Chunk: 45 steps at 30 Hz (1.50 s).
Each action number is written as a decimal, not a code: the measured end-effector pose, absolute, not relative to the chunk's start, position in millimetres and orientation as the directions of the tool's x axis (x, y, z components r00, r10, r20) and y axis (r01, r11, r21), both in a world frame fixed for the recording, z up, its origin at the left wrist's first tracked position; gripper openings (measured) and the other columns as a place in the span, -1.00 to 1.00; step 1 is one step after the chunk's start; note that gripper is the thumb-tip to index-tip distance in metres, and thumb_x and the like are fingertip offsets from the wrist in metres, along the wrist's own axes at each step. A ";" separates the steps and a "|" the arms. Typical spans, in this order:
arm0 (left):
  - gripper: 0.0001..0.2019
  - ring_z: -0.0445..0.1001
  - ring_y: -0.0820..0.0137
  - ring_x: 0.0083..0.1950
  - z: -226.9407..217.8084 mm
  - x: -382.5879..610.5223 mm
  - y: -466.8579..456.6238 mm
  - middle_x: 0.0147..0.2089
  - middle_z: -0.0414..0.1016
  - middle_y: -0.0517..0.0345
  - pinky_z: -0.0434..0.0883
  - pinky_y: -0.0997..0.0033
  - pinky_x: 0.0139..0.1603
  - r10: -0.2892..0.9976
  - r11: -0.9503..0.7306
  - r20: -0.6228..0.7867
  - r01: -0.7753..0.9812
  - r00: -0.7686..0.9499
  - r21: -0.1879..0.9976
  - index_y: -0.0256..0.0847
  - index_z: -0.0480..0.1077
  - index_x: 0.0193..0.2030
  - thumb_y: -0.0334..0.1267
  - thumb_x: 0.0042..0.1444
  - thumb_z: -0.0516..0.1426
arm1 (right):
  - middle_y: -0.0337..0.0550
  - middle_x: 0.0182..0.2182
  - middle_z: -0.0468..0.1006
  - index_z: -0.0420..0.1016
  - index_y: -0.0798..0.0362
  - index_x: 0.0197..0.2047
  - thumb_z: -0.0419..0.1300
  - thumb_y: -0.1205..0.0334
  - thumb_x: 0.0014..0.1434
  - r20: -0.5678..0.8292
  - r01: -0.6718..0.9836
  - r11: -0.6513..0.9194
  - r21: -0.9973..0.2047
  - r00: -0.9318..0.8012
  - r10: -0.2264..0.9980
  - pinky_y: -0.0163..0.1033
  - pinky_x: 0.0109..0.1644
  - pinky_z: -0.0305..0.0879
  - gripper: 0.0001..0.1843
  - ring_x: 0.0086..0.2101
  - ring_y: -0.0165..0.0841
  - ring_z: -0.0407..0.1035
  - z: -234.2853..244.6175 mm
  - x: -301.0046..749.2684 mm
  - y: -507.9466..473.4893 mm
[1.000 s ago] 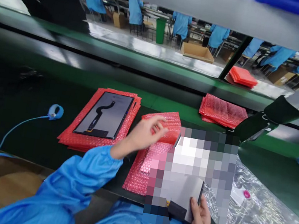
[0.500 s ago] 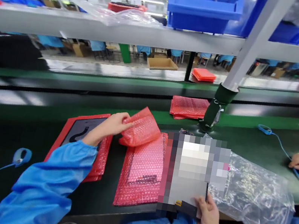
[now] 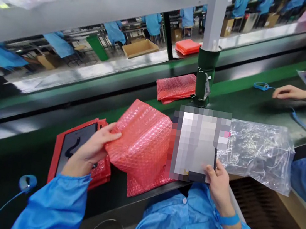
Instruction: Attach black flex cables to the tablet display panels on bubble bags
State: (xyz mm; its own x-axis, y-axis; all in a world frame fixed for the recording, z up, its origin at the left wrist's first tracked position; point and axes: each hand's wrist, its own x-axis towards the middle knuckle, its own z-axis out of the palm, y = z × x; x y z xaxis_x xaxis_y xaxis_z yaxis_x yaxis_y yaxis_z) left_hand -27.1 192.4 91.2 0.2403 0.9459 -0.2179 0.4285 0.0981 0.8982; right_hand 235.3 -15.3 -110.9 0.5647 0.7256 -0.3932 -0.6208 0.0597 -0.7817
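Left grip (image 3: 92,150) pinches a glossy red bubble bag (image 3: 141,140), right grip (image 3: 220,183) a flat, grey, dark-edged panel (image 3: 204,154).

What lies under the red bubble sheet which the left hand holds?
Beneath the held sheet, the near part of more red bubble wrap shows, on the dark table. The sheet covers the rest; what else lies there cannot be seen.

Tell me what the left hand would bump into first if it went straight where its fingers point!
The left hand would most likely meet the red bubble bag it pinches, spread right in front of it. Past that, perhaps the flat panel in the right hand, but depth is unclear.
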 end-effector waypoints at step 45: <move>-0.40 0.29 0.23 0.46 -111.0 23.8 164.7 0.42 0.24 -0.24 0.25 0.06 0.51 0.980 -0.162 0.175 0.132 -0.093 0.978 -0.18 0.02 0.47 -0.16 0.37 0.08 | -0.23 -0.46 0.54 0.38 0.06 0.19 0.30 -0.13 0.23 -0.389 0.109 -0.397 -0.911 0.089 0.917 -0.23 -0.48 0.28 -0.39 -0.55 -0.32 0.35 -46.2 251.8 25.3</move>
State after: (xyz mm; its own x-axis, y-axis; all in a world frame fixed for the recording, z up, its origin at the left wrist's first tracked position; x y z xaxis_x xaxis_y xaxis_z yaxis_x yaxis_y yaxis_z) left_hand 23.8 164.7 -111.0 -0.0926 0.9803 0.1747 0.1320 -0.1618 0.9780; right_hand 251.8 25.3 -46.2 0.0892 0.9169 -0.3890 0.1095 -0.3973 -0.9111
